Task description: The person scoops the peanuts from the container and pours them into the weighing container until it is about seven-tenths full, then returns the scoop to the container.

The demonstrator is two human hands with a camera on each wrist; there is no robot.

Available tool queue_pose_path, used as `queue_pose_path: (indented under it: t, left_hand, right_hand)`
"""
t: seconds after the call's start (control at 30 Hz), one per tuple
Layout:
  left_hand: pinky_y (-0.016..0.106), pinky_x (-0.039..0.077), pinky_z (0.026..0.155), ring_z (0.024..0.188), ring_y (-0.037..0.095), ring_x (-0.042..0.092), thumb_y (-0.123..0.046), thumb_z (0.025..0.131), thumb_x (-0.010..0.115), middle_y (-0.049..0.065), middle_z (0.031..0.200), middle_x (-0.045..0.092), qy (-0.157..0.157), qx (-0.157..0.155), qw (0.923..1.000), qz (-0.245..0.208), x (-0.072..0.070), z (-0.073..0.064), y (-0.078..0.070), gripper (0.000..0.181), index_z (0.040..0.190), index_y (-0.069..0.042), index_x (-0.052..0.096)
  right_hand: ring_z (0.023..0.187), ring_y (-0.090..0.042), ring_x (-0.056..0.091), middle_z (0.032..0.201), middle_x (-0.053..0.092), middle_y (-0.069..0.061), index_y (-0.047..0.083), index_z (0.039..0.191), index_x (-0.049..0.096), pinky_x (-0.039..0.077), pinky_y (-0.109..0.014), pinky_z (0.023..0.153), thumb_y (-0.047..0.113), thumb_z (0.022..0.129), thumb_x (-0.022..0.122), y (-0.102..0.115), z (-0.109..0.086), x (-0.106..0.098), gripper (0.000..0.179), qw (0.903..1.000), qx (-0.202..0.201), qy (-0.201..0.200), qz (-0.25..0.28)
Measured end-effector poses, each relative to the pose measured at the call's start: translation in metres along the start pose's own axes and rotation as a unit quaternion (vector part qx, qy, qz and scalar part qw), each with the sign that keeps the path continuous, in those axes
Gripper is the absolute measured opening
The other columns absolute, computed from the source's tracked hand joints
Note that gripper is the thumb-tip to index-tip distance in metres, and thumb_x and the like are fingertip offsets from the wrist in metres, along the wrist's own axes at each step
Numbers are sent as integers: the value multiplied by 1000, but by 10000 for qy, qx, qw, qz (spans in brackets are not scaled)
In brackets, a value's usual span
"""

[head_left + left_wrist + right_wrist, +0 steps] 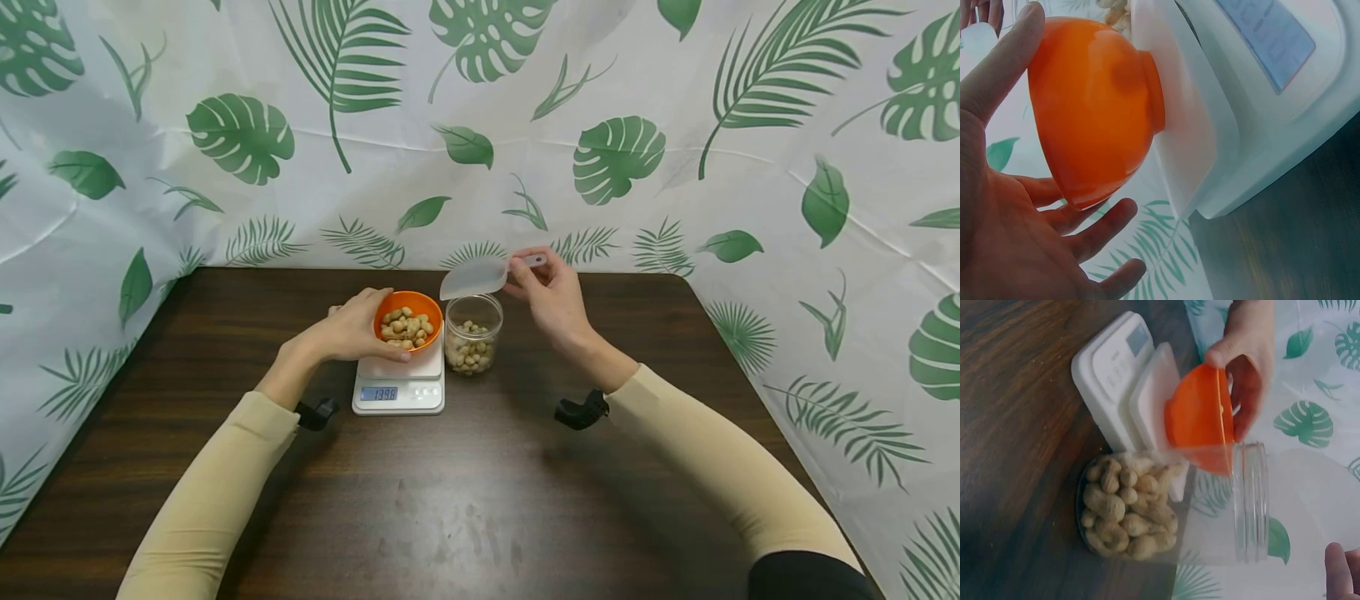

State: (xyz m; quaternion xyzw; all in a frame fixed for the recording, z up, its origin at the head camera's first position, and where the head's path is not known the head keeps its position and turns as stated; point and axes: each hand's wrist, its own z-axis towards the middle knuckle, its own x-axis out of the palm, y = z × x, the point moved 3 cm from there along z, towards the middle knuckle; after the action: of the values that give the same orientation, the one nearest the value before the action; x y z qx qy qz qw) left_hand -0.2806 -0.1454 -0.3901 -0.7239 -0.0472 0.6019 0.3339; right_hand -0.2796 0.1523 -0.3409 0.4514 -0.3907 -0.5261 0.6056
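My left hand (pixel 348 327) holds an orange bowl (pixel 1088 106) by its rim, thumb on one side and fingers on the other. Unshelled peanuts (pixel 407 328) lie in the bowl, which rests on the platform of a white digital scale (pixel 401 404). Lit digits show on its display. To the right of the scale stands a clear open jar (pixel 1210 544) with peanuts (pixel 1125 512) in its lower part. Above the jar's mouth, my right hand (pixel 551 293) pinches the handle of a translucent white scoop (pixel 474 278). Whether the scoop contains anything is unclear.
Everything stands near the far edge of a dark wooden table (pixel 480 517). Behind it hangs a white sheet (pixel 525 158) printed with green leaves. Black wrist mounts (pixel 582 410) hang below both forearms.
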Motion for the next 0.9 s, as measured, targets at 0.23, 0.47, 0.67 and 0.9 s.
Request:
queue_pose_path:
  t: [0.23, 0.47, 0.67, 0.9]
  left_hand:
    - [73, 24, 103, 137, 38, 41, -51, 76, 89, 24, 151, 41, 5, 7, 10000, -29, 0, 0, 0, 116, 157, 6, 29]
    - [72, 26, 102, 137, 38, 41, -52, 76, 88, 24, 152, 41, 52, 28, 10000, 13, -1, 0, 1, 116, 157, 6, 29]
    - [73, 26, 103, 136, 39, 41, -53, 76, 88, 25, 152, 40, 120, 37, 9999, 51, -2, 1, 1, 117, 157, 6, 29]
    - [74, 24, 104, 137, 39, 40, -53, 76, 88, 25, 152, 39, 186, 8, 9998, 37, -3, 2, 0, 117, 157, 6, 28]
  right_hand:
    - [107, -24, 62, 112, 60, -14, -1, 119, 58, 52, -47, 97, 16, 106, 59, 3, -2, -17, 22, 9997, 92, -100, -185]
    - [103, -23, 64, 109, 61, -15, -6, 120, 56, 55, -43, 92, 15, 106, 59, -1, 0, -24, 25, 9982, 23, -45, -602]
    - [103, -23, 66, 114, 62, -21, -9, 120, 57, 57, -37, 88, 14, 106, 60, -8, 0, -20, 27, 9955, 29, 272, -907]
    - [101, -37, 68, 110, 68, -22, -6, 116, 64, 56, -33, 85, 17, 104, 64, -20, 0, -13, 26, 9833, 5, 533, -1738]
